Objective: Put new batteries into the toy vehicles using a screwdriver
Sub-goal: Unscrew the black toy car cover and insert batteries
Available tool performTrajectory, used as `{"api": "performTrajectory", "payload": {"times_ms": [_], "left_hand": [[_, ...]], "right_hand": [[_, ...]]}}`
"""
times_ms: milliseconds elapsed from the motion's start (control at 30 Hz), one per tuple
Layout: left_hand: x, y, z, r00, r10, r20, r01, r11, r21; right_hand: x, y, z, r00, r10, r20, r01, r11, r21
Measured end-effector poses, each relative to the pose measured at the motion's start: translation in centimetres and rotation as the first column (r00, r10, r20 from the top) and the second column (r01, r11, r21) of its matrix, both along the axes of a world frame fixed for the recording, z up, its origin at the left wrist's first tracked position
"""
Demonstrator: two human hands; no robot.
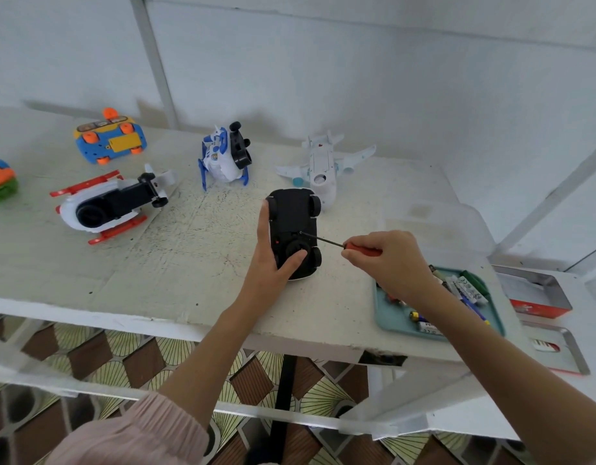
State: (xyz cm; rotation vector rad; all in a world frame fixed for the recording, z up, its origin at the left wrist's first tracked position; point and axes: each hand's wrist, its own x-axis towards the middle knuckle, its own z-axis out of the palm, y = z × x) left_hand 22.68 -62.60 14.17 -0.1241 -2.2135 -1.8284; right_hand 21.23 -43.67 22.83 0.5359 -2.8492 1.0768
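Black toy car (295, 226) upturned, wheels up, screwdriver (343, 245) tip touching underside

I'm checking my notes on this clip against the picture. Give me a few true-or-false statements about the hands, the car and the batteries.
1. The right hand grips a red-handled screwdriver. True.
2. The screwdriver's tip is at the upturned underside of the black car. True.
3. The left hand rests on the table, away from the car. False: it holds the car steady, thumb on its underside.
4. The batteries lie in a teal tray by the right arm. True.
5. The white plane is stacked on the car. False: it lies on the table just beyond the car.
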Motion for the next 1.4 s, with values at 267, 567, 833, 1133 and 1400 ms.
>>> {"api": "performTrajectory", "payload": {"times_ms": [267,567,833,1133,1400], "left_hand": [[-0.3,0.1,-0.8,0.999,0.032,-0.014,-0.033,0.995,-0.09],[-0.7,-0.1,-1.5,0.998,0.053,-0.02,-0.054,0.997,-0.049],[-0.7,-0.2,-1.6,0.999,0.049,0.007,-0.049,0.998,-0.036],[-0.7,-0.2,-1.7,0.999,0.044,-0.01,-0.044,0.999,-0.001],[-0.7,0.0,-1.0,0.997,0.077,-0.026,-0.079,0.992,-0.097]], "right_hand": [[-0.7,-0.5,1.5,0.994,-0.064,0.088,0.068,0.997,-0.036],[-0.6,-0.8,2.0,0.963,-0.052,0.266,0.134,0.945,-0.299],[-1.0,-1.2,2.3,0.989,-0.087,0.122,0.096,0.993,-0.071],[-1.7,-0.9,2.4,0.99,0.046,-0.131,-0.051,0.998,-0.029],[-1.6,-0.9,2.6,0.995,0.039,0.096,-0.039,0.999,-0.004]]}}
